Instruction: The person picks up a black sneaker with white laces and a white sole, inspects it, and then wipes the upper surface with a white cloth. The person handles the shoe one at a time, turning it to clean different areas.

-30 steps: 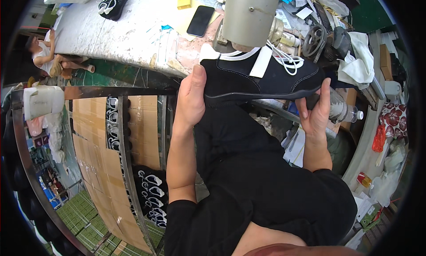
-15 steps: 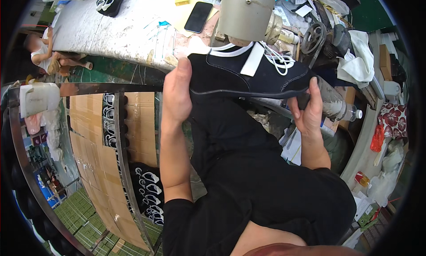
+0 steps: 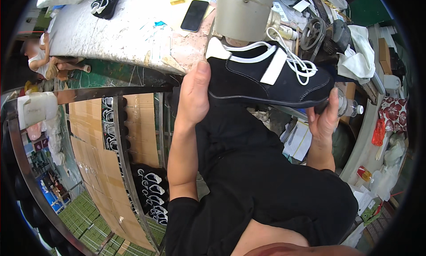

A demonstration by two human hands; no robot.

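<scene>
The left hand [image 3: 193, 98] is clamped on the heel end of the black fabric shoe with white collar piping and loose white laces [image 3: 248, 78], thumb upright against the heel, other fingers hidden. The shoe is held in the air, roughly level, in front of the pale, stained table [image 3: 111, 39]. Just above it stands the thick grey metal cylinder [image 3: 244, 16]. Compared with half a second ago, the shoe sits lower relative to that cylinder and is turned a little, so more of the collar and lacing shows; for the work in hand, I judge this gives a fuller sight of the upper. At the shoe's toe, the right hand [image 3: 323, 116] has thumb and fingers closed about a small dark grey piece [image 3: 320, 106]; whether that belongs to the shoe I cannot tell.

As for writing: well left of the shoe, the white plastic container [image 3: 37, 109] bears faint, unreadable marks. Beyond the heel, the black flat phone [image 3: 194, 15] has a dark screen. The shoe's white flat band [image 3: 274, 67] shows no lettering. Below the toe, print on the white paper sheet [image 3: 298, 140] is too small to read. No brand is legible.
</scene>
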